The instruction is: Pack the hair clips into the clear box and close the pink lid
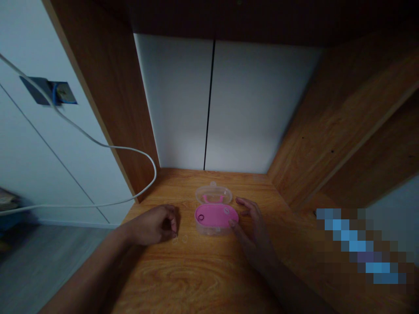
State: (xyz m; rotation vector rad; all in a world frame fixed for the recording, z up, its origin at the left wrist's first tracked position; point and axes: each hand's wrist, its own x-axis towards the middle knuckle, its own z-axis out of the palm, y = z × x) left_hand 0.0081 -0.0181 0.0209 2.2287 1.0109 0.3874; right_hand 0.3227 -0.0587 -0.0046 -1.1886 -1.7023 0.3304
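An open oval plastic case sits in the middle of the wooden desktop (183, 266). Its pink base (216, 216) is nearest me, and its clear lid (214, 194) lies hinged open on the far side. A small dark ring (200, 217) and a clear ring (226, 211) lie in the base. My left hand (160, 225) hovers left of the case with its fingers bunched, and I cannot tell whether they pinch anything. Two small clear rings (180, 239) lie just below those fingertips. My right hand (252, 231) curves open against the case's right side, holding nothing.
Wooden side panels (337, 122) and a white back panel (212, 104) enclose the desk under a dark shelf. A white cable (98, 174) runs from a wall socket (62, 92) past the left desk edge. A grey floor (39, 257) lies below, left.
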